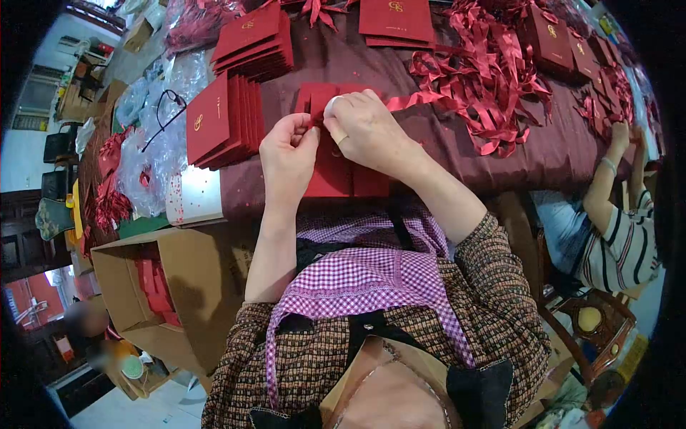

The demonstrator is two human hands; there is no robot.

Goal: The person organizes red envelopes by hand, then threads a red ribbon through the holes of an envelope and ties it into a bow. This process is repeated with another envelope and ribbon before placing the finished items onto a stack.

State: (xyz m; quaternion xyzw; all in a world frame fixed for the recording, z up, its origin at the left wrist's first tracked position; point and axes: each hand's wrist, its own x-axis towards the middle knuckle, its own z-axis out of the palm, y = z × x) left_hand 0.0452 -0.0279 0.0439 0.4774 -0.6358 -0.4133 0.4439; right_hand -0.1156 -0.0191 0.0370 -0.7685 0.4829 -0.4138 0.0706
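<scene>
A flat red folder or box [332, 175] lies on the table in front of me. Both hands meet over its upper half, their fingertips close together. My left hand [289, 154] has its thumb and forefinger pinched on red ribbon. Bent over from the other side, my right hand [368, 129] has its fingers closed on the ribbon too; a ring is on one finger. From beside my right hand, a red satin ribbon [414, 101] runs toward the ribbon pile. My fingers partly hide the spot where the ribbon meets the folder.
Left of my hands stand stacked red folders [221, 121], with another stack [250, 39] behind. A heap of red ribbons [493, 86] lies right. Glasses [166, 118] rest on clear plastic [146, 154]. An open cardboard box [189, 279] stands below left. A co-worker's arm [604, 179] reaches in at right.
</scene>
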